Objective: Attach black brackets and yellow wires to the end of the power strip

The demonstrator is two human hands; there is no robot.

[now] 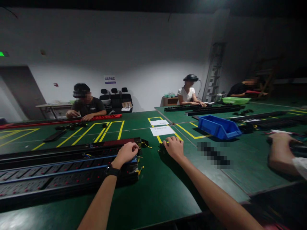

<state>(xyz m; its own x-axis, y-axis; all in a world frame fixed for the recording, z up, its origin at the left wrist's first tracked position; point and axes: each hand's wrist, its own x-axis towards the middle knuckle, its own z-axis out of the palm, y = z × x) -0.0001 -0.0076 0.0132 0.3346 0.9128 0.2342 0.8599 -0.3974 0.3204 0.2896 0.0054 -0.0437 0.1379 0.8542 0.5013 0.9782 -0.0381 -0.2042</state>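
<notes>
My left hand [127, 153], with a dark watch on its wrist, is closed at the right end of the long black strips [72, 174]. These lie side by side, with blue edges and rows of red dots; short yellow-tipped wires [141, 170] stick out at their ends. My fingers there are partly hidden. Farther right, my right hand [174, 147] is low over the green table, its fingers curled down at a small dark part with yellow bits [161, 147]. The hand covers most of that part. White paper sheets [163, 130] lie just beyond it.
A blue bin [218, 127] stands right of my right hand. At the right edge is another person's arm [281, 153]. Across the green table [153, 198], several people work at long red and black strips. A light green tray [236, 100] stands at the back.
</notes>
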